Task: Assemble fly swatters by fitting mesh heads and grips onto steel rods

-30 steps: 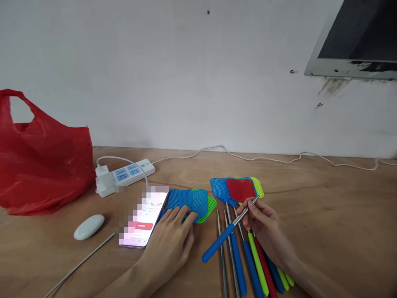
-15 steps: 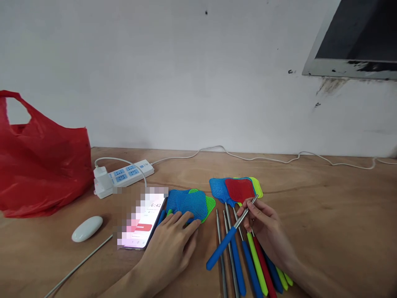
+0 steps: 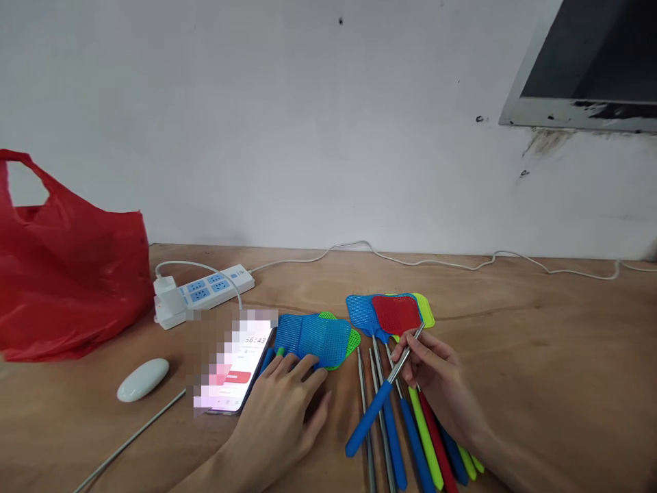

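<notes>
My right hand (image 3: pixel 436 366) pinches a metal rod with a blue handle (image 3: pixel 368 419), held slanting above the table. Beneath and beside it lie several fly swatters with blue, green and red handles, and bare metal rods (image 3: pixel 377 397). Their mesh heads, among them a red fly swatter head (image 3: pixel 397 313), overlap at the far end. My left hand (image 3: pixel 285 411) rests with its fingers stretched out and thumb apart. Its fingertips are at the near edge of a pile of blue mesh heads (image 3: pixel 323 339), with a green mesh head (image 3: pixel 354 341) partly hidden under them.
Left of the heads lies a lit phone (image 3: pixel 239 373), partly pixelated. A white power strip (image 3: pixel 210 291) with a plugged-in charger stands behind it. A white oval object (image 3: pixel 144 380) and a red plastic bag (image 3: pixel 76 274) are farther left. A thin cable (image 3: pixel 421 262) runs along the wall.
The top blue mesh head has slid a little to the right under my left fingertips, and my left thumb has spread outward. The blue handle's lower end has dropped slightly.
</notes>
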